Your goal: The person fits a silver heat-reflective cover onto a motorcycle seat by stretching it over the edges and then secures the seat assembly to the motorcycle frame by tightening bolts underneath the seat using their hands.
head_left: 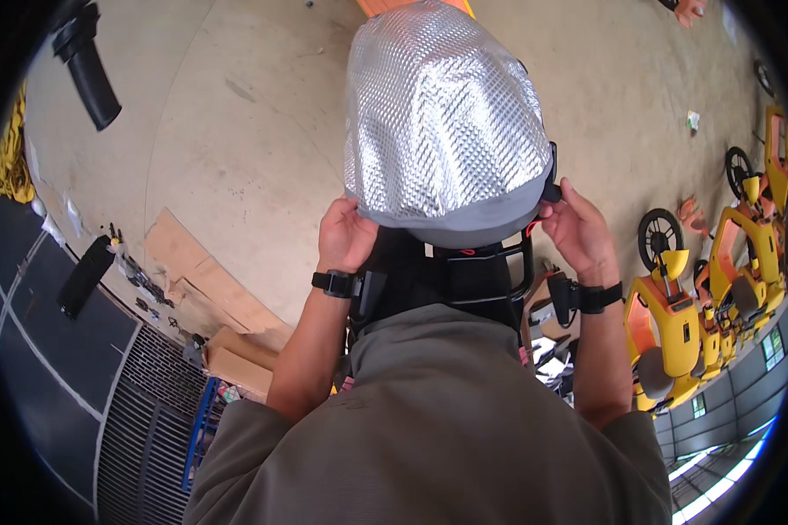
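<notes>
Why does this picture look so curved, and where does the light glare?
Head view: the fisheye lens bends the bright strip at lower right, which looks washed out; white glints fleck the silver cover; black surrounds the round image.

I watch from afar through one wide fisheye, the left of a pair on the person's head, facing steeply down and upright. It sits close above the grey-brown shirt (pixel 438 411), which fills the near middle. Beyond that, still at close range, I get the left hand (pixel 348 236) and right hand (pixel 580 234), with the silver cover (pixel 446 122) just past them. The floor (pixel 254 105) spreads farther off. The view reaches cardboard (pixel 214 271) on the left and yellow bikes (pixel 674 337) on the right, straight edges bowing toward the dark rim.
</notes>
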Action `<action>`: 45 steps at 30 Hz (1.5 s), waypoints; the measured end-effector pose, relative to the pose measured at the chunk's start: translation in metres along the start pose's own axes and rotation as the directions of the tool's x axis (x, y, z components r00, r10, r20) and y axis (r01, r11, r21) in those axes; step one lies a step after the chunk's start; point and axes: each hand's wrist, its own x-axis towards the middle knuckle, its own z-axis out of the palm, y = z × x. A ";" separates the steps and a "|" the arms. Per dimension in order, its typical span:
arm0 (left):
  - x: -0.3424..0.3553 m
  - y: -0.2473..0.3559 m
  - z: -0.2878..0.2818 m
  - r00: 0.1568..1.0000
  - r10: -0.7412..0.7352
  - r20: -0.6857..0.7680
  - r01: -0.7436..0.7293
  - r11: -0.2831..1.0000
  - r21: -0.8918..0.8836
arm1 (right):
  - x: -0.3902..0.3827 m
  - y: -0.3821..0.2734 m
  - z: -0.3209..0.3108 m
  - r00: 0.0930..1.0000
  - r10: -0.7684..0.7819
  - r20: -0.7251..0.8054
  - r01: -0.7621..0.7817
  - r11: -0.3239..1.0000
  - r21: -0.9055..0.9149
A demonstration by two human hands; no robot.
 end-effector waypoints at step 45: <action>-0.009 -0.058 -0.063 0.928 -0.353 0.121 0.350 0.936 0.042 | 0.016 0.009 -0.016 0.995 -0.043 0.086 0.028 0.986 0.167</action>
